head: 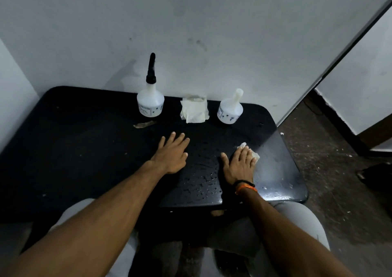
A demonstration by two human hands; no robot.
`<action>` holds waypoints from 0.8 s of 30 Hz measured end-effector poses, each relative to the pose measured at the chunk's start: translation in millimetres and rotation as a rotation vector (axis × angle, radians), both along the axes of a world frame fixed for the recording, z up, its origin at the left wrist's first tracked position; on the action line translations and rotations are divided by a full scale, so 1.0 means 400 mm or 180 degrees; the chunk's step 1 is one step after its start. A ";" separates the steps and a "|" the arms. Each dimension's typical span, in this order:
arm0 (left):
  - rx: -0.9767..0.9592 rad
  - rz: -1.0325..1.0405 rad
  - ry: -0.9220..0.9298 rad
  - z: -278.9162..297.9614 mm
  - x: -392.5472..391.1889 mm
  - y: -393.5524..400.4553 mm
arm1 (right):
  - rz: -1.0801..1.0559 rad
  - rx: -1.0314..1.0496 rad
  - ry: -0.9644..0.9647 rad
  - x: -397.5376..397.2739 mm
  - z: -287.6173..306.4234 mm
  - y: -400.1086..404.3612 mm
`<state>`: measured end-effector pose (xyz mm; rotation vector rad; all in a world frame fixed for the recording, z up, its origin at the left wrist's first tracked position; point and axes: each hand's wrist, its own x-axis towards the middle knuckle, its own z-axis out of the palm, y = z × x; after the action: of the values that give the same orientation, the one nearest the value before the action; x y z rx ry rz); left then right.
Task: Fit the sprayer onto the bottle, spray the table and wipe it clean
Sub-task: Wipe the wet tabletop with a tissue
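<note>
Left hand (172, 153): flat on the counter (84, 149), palm down, fingers spread; grip released, nothing held.
Right hand (240, 163): palm down on a crumpled white wipe (253, 154); fingers extended and pressing the wipe onto the counter surface rather than curled around it.
Wipe position: right half of the counter, near the right edge; only its far and right portions show past the fingers.
Bottle with sprayer (150, 103): white body, black sprayer (151, 68) fitted on the neck; upright at the rear of the counter, left of centre, close to the wall (212, 32).
Second bottle (230, 110): white, with a white neck piece; upright at the rear right.
Folded tissue (194, 110): white, lying flat between the two bottles, touching neither.
Counter surface: black; liquid droplets scattered between the two hands and toward the near edge; a smeared sheen to the right of the wipe.
Wrist bands (246, 186): black and orange, on the right wrist.
</note>
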<state>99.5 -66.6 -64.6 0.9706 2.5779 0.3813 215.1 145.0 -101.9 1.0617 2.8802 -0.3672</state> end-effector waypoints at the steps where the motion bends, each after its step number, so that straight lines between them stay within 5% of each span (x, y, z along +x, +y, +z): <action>1: 0.0009 0.0001 0.0005 -0.003 -0.001 0.009 | 0.0091 0.0007 0.0015 -0.015 -0.003 0.000; 14: 0.0132 0.0101 -0.0028 0.005 -0.003 0.082 | 0.2623 0.0484 -0.0053 0.050 -0.021 -0.167; 18: 0.0178 0.0100 -0.0056 0.014 0.008 0.101 | 0.2286 0.0501 -0.0228 0.059 0.009 -0.098; 24: 0.0257 0.0097 -0.0149 0.014 0.019 0.098 | 0.0795 0.0186 -0.0778 0.018 0.077 0.081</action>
<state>107.0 -27.4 -59.1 0.9389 2.5550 0.5137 222.4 177.3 -70.9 0.6847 2.7692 -0.1296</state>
